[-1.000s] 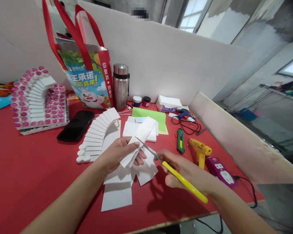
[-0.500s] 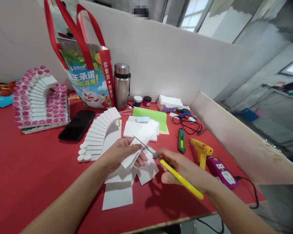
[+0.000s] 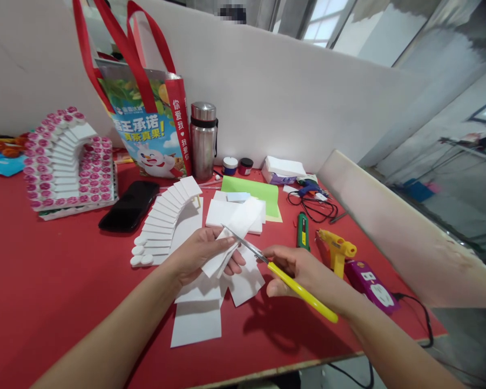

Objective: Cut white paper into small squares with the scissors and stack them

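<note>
My left hand (image 3: 206,251) is closed on a folded strip of white paper (image 3: 243,216), pinched under the thumb with the fingers behind it. My right hand (image 3: 295,270) grips yellow-handled scissors (image 3: 302,292), whose blades lie across the paper close to my left thumb. Beneath both hands, loose white paper pieces (image 3: 196,324) rest on the red table. Left of my left hand stands a small curved white staircase model (image 3: 162,216), with several white round pieces at its lower end. Behind the held strip lie more white sheets (image 3: 218,213) and a green sheet (image 3: 267,194).
A green utility knife (image 3: 303,231), a yellow glue gun (image 3: 337,248) and a purple power strip (image 3: 372,286) lie to the right. A phone (image 3: 129,205), a pink-and-white decorated model (image 3: 44,162), a shopping bag (image 3: 154,129) and a steel flask (image 3: 203,146) stand left and behind.
The view has shifted slightly. Both hands keep nearly the same pose, with the scissors still across the paper; the handles look slightly closer to level.
</note>
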The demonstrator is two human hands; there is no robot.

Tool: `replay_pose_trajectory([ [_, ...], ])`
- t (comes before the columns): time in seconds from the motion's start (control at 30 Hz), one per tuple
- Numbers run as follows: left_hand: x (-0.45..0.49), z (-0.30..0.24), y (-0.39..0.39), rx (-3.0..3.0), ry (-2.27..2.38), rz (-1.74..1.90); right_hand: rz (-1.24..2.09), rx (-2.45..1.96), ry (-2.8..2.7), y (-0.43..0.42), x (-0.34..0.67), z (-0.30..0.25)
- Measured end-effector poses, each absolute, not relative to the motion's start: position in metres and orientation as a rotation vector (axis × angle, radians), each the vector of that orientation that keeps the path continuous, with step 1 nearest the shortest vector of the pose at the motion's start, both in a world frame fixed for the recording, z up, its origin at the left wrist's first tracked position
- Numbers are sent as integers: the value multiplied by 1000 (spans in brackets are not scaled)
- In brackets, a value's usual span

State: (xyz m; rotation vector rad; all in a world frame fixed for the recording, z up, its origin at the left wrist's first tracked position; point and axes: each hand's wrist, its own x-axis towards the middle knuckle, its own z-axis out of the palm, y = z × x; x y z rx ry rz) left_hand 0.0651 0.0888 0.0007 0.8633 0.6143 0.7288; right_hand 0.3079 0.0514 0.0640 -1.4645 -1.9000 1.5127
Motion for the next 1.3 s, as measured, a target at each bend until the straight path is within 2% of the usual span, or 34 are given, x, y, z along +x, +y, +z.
replay_pose_trajectory([
  [0.4,62,0,89,880,575,684,1565,-1471,-1808,52,318,46],
  [0.7,51,3,87,895,404,489,1670,-1431,-1772,32,322,55],
  [0.93,34,12,86,1018,404,353,1606,-1429,-1767,24,323,57],
  [1.03,33,13,86,1021,419,422,1379,-1486,-1805,26,328,60],
  [1.17,40,13,86,1070,591,870,653,-1888,-1931,38,330,58],
  [1.3,46,12,88,1353,807,899,108,-2345,-2102,62,322,38],
])
